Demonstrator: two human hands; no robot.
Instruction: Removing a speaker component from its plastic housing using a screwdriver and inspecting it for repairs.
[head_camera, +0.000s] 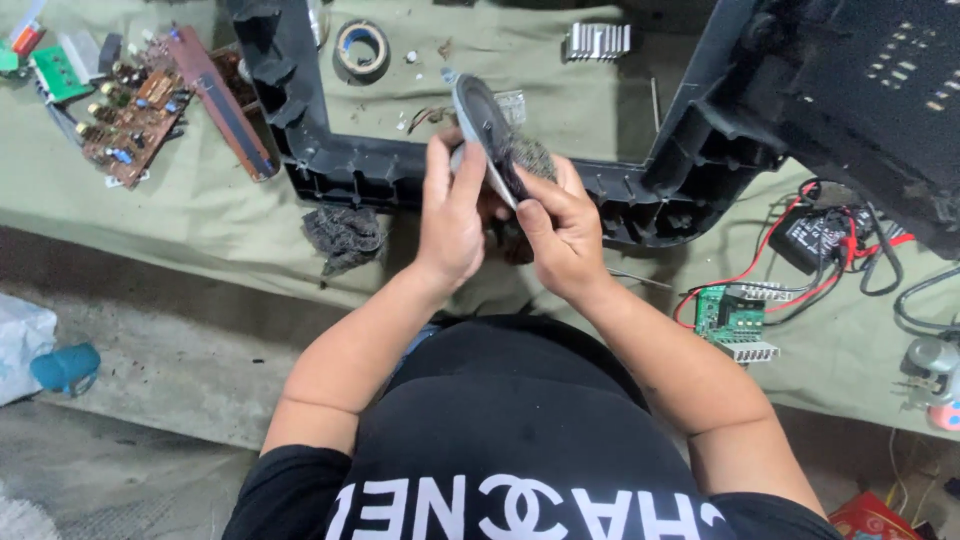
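Olive cloth (200, 215) covers the bench. At centre, left hand (450, 215) and right hand (562, 232) both grip a grey oval speaker (485, 135), tilted on edge. Grey rag (343, 237) at 9 o'clock, just beside. Green circuit board (728, 312) with red wires at 3. Black plastic frame (340, 160) crowds 12; brown circuit board (135, 110) at 10, tape roll (361, 48) farther back.

A grey oval speaker (487, 130) against an olive-green cloth (200, 215) — beside it a black plastic frame (330, 160), a brown circuit board (135, 115) dotted with blue and yellow parts, a green board (728, 315) trailing red and black wires (770, 240), and what looks like a dark grey rag (343, 235).
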